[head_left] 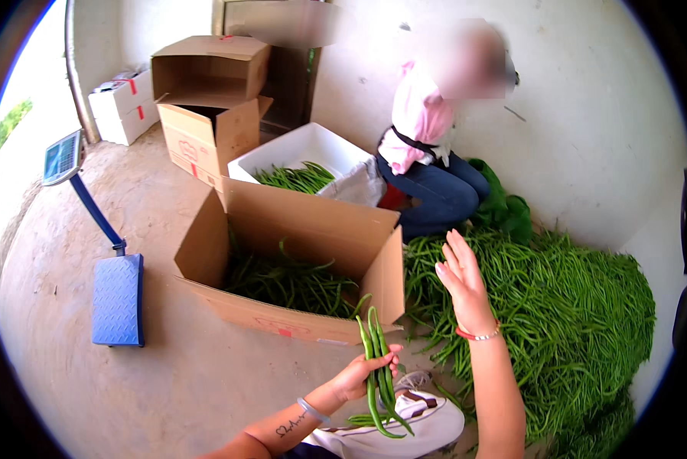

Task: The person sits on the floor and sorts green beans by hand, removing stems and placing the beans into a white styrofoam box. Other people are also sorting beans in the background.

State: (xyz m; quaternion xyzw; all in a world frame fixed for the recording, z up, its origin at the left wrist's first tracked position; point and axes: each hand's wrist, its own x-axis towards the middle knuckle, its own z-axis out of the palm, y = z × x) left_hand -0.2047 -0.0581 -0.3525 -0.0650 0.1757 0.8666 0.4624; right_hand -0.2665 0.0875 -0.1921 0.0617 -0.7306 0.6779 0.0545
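Note:
Several long green chili peppers [372,344] are gripped in my left hand [359,376], their tips hanging down over my light trouser leg. Raised at the near edge of the heap, my right hand [466,289] has its fingers stretched out and holds nothing. In front of me stands an open cardboard box [305,205] with green peppers [282,283] on its bottom. The big heap of green peppers [550,329] spreads over the floor to the right. A few more peppers lie by my leg, partly behind my left hand.
A blue platform scale [118,298] stands at left. Behind the box is a white foam box [313,141] holding more peppers. Two cardboard boxes [210,141] are stacked farther back, near white cartons [125,103]. Another person [435,176] crouches by the wall beside a green sack [504,203].

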